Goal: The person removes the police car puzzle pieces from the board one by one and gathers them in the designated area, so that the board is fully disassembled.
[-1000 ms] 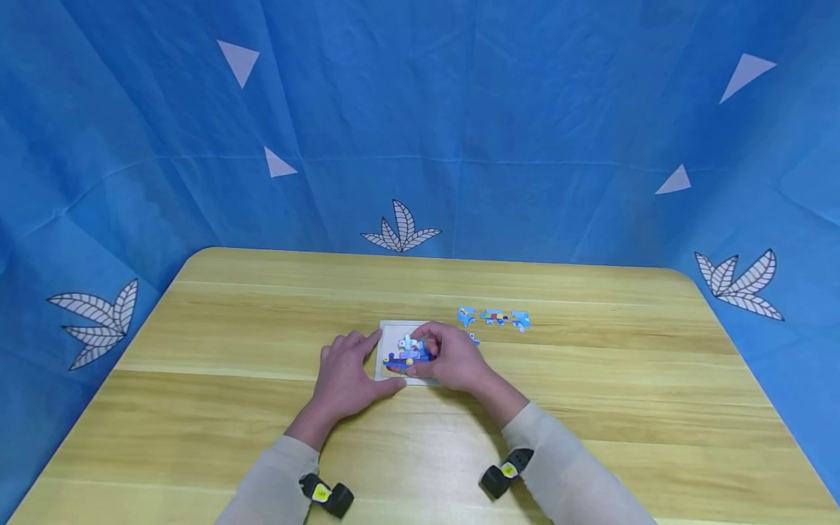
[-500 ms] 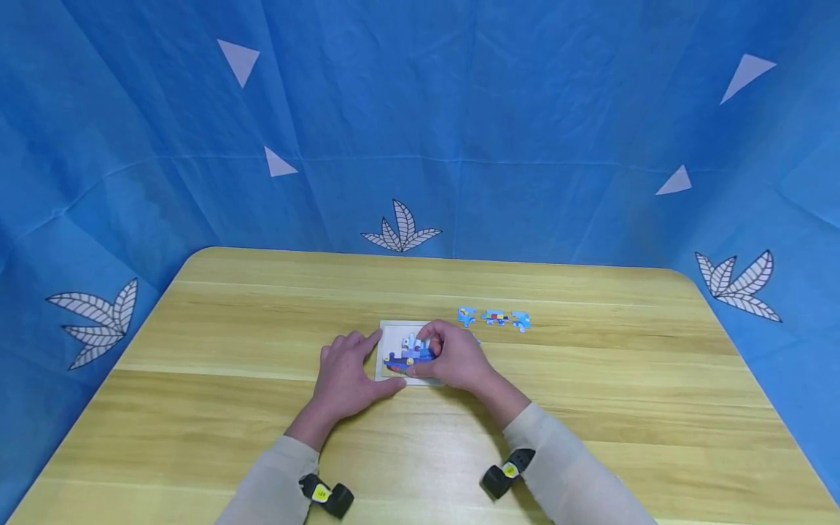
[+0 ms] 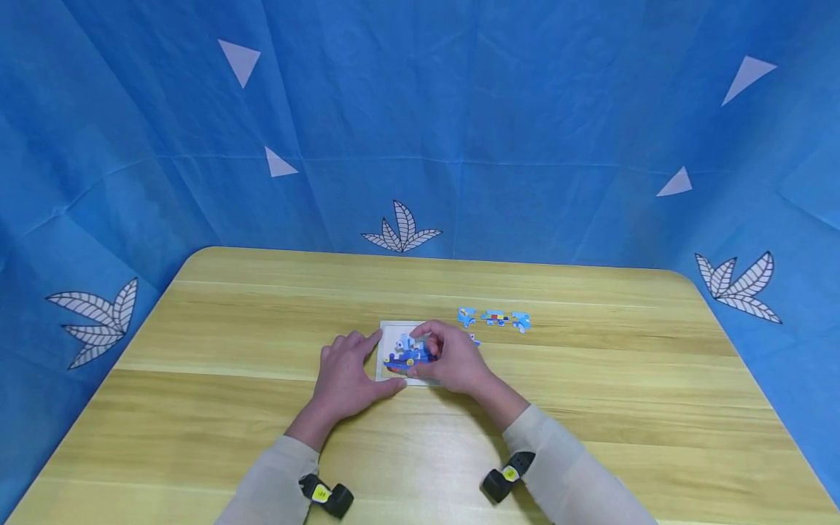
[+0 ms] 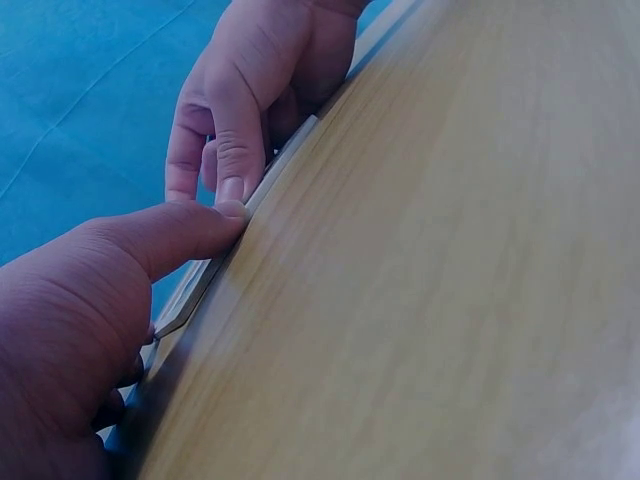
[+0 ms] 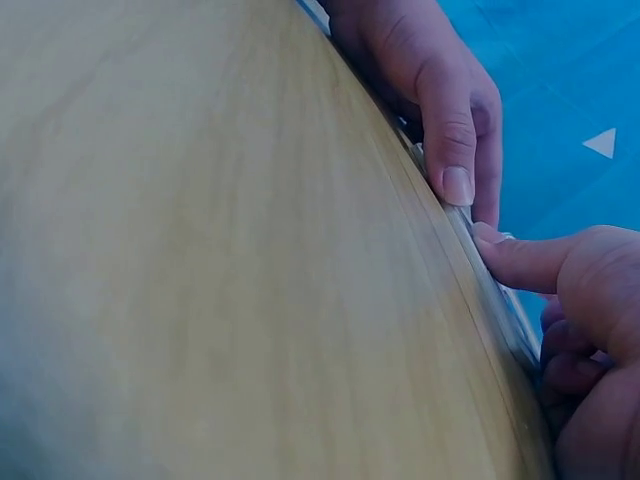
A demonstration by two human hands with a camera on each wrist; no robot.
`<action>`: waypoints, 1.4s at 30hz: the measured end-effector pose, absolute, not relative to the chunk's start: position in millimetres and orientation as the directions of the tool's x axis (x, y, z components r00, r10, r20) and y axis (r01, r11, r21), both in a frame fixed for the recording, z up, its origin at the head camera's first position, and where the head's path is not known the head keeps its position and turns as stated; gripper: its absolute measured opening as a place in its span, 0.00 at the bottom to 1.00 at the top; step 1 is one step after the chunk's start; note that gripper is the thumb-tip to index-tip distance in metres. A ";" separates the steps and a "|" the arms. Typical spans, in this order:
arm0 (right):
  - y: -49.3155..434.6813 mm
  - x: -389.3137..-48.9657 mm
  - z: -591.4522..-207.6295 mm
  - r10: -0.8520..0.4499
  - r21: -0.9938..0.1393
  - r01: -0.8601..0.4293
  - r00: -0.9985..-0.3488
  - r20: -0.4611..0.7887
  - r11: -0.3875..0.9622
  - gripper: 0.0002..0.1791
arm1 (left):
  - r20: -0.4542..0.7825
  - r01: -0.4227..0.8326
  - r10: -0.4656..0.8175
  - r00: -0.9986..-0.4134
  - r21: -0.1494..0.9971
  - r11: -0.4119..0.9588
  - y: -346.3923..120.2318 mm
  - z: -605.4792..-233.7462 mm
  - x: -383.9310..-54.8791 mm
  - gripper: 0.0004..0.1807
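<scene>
A small pale puzzle tray (image 3: 387, 328) lies on the table with assembled blue pieces (image 3: 397, 361) along its near part. My left hand (image 3: 345, 373) rests at the tray's left side, thumb on its near edge and index finger at the far left corner. Over the tray's right side, my right hand (image 3: 457, 359) bends its fingers around a blue-and-white puzzle piece (image 3: 404, 341), its thumb on the near side. In the right wrist view the thumb (image 5: 520, 260) lies at the tray's edge. The hand hides the tray's right part, and the fingertip contact is partly hidden.
Several loose puzzle pieces lie to the right: a blue one (image 3: 466, 316), a multicoloured one (image 3: 495, 318) and another blue one (image 3: 521, 321). One more piece (image 3: 475, 339) shows partly behind the right hand. A blue cloth (image 3: 525, 211) hangs beyond the wooden table (image 3: 262, 313).
The blue-and-white piece has shifted and turned slightly under the right fingers, first right, then back left. The left hand and loose pieces have stayed put.
</scene>
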State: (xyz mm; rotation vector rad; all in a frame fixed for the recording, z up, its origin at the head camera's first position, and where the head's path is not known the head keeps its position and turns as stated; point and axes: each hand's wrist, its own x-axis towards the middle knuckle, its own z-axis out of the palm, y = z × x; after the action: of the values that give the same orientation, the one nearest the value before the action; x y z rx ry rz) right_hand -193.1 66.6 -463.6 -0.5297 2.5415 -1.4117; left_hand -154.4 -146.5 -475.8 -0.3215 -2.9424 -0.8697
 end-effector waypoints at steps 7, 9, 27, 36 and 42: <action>66.2 -193.9 -464.2 -0.428 -0.825 -0.259 -0.904 0.023 0.502 0.28 | 0.103 0.205 0.178 -0.979 0.528 0.824 -146.5 -474.7 -154.1 0.54; 66.4 -194.1 -463.8 -0.436 -0.818 -0.269 -0.899 0.025 0.508 0.28 | 0.102 0.204 0.177 -0.979 0.525 0.826 -146.5 -474.1 -154.0 0.54; 63.4 -194.2 -462.8 -0.401 -0.793 -0.275 -0.915 0.042 0.544 0.12 | 0.113 0.212 0.179 -0.977 0.524 0.825 -146.7 -474.0 -154.6 0.54; 63.2 -194.0 -461.9 -0.419 -0.763 -0.307 -0.906 0.051 0.569 0.17 | 0.112 0.215 0.184 -0.977 0.524 0.824 -146.3 -474.4 -155.1 0.54; 62.1 -192.5 -460.7 -0.438 -0.736 -0.335 -0.897 0.058 0.589 0.16 | 0.109 0.213 0.184 -0.977 0.521 0.827 -146.1 -474.5 -154.3 0.54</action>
State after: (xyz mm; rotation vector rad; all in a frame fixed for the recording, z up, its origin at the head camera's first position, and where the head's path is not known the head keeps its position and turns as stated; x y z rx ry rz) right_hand -192.5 62.1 -460.7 -0.6561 2.6825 -1.2013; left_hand -154.3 -146.1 -474.5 -0.3210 -2.9510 -0.8506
